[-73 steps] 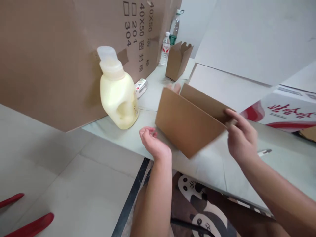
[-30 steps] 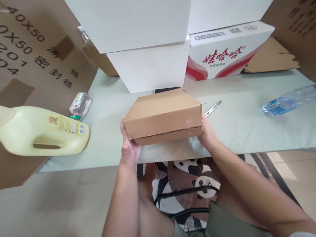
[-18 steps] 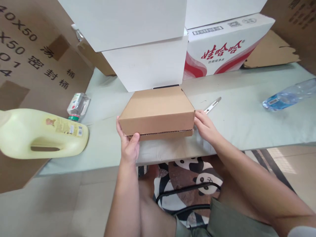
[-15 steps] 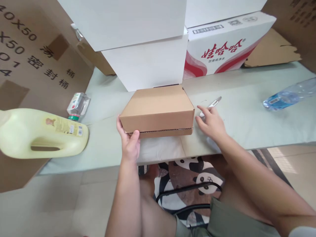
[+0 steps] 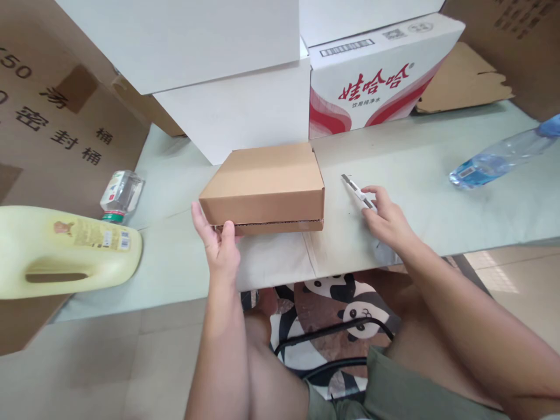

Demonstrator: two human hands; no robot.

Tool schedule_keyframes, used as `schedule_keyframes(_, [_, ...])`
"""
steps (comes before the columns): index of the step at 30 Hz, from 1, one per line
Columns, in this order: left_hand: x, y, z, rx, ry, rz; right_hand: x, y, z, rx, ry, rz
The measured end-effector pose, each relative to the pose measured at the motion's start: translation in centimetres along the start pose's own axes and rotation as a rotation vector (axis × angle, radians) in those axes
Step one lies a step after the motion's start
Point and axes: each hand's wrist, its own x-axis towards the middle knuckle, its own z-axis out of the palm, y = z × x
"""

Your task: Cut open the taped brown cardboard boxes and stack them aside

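A closed brown cardboard box [image 5: 262, 181] sits on the cloth-covered table, slightly tilted, with a seam along its lower front edge. My left hand [image 5: 221, 242] grips its front left corner, thumb against the front face. To the right of the box, my right hand [image 5: 389, 221] has a white utility knife [image 5: 359, 191] between thumb and fingers. The knife's blade points away and to the left, apart from the box. The knife's rear end is hidden by my fingers.
Behind the box stand white cartons [image 5: 245, 111] and a red-and-white carton [image 5: 376, 87]. A pale yellow jug [image 5: 100, 245] and a small clear bottle [image 5: 122, 192] lie at left, a water bottle [image 5: 494, 163] at right. The table's front edge [image 5: 175, 297] runs close to me.
My right hand has closed on the utility knife, and the blade has swung from pointing right to pointing left. My left hand stays on the box. The view has shifted slightly.
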Motion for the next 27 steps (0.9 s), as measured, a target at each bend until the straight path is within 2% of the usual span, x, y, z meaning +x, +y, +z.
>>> schedule_keyframes(3, [-0.3, 0.3, 0.8, -0.02, -0.005, 0.043, -1.2, 0.4, -0.1, 0.297, -0.043, -0.109])
schedule_keyframes(6, [-0.5, 0.5, 1.6, -0.057, -0.001, 0.073, -2.4, 0.1, 0.5, 0.487, -0.098, -0.262])
schedule_keyframes(9, [-0.6, 0.6, 2.1, -0.105, -0.001, 0.057, -3.3, -0.3, 1.3, 0.551, -0.095, -0.363])
schedule_keyframes(13, [-0.8, 0.5, 3.0, -0.12, -0.028, 0.049, -4.1, -0.5, 2.0, 0.634, -0.023, -0.385])
schedule_keyframes(18, [-1.7, 0.3, 5.1, -0.089, -0.049, -0.007, -4.0, -1.1, 2.3, 0.759, -0.011, -0.431])
schedule_keyframes(22, [-2.1, 0.9, 6.1, -0.217, -0.01, -0.195, -3.1, -1.7, 2.2, 0.81, 0.054, -0.344])
schedule_keyframes(27, [-1.0, 1.6, 5.0, -0.317, 0.039, -0.537, -3.2, -2.1, 2.8, 0.823, 0.086, -0.347])
